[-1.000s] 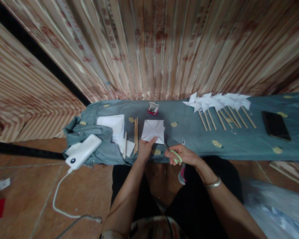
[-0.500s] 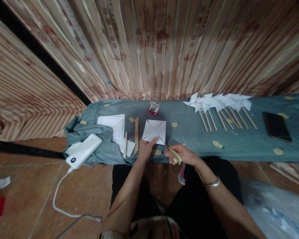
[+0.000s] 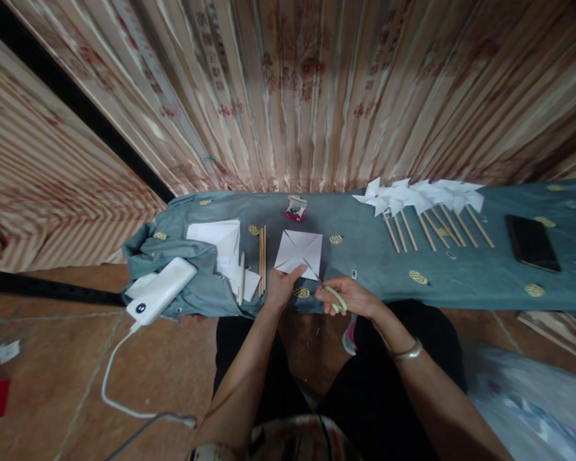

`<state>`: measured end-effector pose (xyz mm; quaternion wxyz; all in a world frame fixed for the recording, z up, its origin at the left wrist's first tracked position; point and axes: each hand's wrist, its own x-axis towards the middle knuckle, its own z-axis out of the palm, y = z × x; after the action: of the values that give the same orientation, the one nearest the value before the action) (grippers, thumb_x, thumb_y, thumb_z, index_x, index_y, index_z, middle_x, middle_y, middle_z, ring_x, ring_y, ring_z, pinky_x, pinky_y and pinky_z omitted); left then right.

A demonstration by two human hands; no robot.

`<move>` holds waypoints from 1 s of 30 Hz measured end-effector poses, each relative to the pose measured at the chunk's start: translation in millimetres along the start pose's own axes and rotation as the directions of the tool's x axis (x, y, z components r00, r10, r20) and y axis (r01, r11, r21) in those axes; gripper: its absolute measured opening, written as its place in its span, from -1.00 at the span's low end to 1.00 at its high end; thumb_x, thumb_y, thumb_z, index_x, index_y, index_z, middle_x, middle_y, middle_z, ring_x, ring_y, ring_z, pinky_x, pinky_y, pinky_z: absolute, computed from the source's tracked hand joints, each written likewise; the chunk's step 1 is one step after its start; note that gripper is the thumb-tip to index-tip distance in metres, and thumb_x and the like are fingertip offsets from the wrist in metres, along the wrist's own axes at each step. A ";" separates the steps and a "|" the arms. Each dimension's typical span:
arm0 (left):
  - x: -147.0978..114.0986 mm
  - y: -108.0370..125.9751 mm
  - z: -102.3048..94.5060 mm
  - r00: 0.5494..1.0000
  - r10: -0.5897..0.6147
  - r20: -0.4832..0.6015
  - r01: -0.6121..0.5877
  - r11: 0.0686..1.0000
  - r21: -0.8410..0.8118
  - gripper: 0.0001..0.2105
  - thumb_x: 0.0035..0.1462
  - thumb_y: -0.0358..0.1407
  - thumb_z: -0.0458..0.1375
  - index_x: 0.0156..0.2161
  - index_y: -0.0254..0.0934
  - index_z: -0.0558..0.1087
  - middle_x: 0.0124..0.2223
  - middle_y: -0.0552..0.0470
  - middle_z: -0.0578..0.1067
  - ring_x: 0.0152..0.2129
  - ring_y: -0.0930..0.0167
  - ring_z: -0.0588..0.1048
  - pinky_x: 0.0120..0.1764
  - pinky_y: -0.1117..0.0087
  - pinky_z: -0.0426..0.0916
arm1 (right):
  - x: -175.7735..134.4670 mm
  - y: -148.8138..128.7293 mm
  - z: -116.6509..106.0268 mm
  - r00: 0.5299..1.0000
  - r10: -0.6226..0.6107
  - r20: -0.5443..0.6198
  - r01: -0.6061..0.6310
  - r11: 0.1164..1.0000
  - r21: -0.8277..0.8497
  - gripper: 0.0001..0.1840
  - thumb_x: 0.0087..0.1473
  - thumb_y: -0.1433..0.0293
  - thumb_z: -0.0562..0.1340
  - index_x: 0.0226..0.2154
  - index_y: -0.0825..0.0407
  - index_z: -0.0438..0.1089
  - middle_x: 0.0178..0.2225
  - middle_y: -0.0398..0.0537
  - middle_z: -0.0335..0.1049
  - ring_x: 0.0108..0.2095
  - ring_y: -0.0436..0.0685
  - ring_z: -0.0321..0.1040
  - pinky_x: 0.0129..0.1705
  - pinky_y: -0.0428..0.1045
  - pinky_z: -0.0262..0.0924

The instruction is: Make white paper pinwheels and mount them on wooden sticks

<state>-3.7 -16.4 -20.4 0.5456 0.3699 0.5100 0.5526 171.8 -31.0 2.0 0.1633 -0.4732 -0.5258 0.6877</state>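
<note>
A square of white paper (image 3: 301,246) with diagonal creases or slits lies in front of me. My left hand (image 3: 283,285) grips its near left edge, thumb on top and the other fingers hidden beneath. In my right hand (image 3: 346,297) is a pair of scissors (image 3: 336,298) with light green handles. The scissors' blades reach over the paper's near right corner, their tips toward its centre. To the left of the paper lie several thin wooden sticks (image 3: 262,262) and a pale pen-like stick (image 3: 241,278).
A small red box (image 3: 296,209) with metal bits stands behind the paper. White paper sheets (image 3: 221,237) and a white power bank (image 3: 160,291) lie left. Several paper pinwheels (image 3: 403,195) and a black phone (image 3: 532,243) rest right on the green cloth (image 3: 379,282).
The paper has shifted very slightly right. The scissors have moved a little left toward the paper's centre, still in my right hand. My left hand keeps its hold.
</note>
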 end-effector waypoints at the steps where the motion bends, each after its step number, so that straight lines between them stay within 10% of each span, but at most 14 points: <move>1: 0.1 -0.3 0.2 1.000 0.000 -0.004 0.000 1.000 -0.003 -0.64 -0.23 -0.19 0.39 -0.29 -0.38 0.59 -0.20 -0.12 0.63 -0.16 0.21 0.54 0.05 0.20 0.31 | 0.1 0.0 0.1 1.000 -0.001 -0.002 0.001 1.000 0.002 -0.43 -0.28 -0.09 0.40 -0.49 0.09 0.40 -0.65 -0.18 0.40 -0.65 -0.07 0.30 -0.71 -0.20 0.06; 30: 1.3 -3.1 -0.3 0.999 -0.023 0.027 0.022 0.999 0.035 -0.68 -0.24 -0.21 0.39 -0.33 -0.36 0.57 -0.25 -0.12 0.63 -0.20 0.22 0.54 -0.03 0.23 0.36 | 1.0 -2.9 4.1 0.998 -0.023 -0.057 0.023 1.000 -0.015 -0.44 -0.29 -0.09 0.39 -0.55 0.07 0.38 -0.67 -0.19 0.38 -0.67 -0.07 0.26 -0.72 -0.18 0.05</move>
<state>-3.5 -15.5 -23.7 0.5522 0.3812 0.5160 0.5324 167.1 -31.5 4.0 0.1827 -0.4878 -0.5312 0.6682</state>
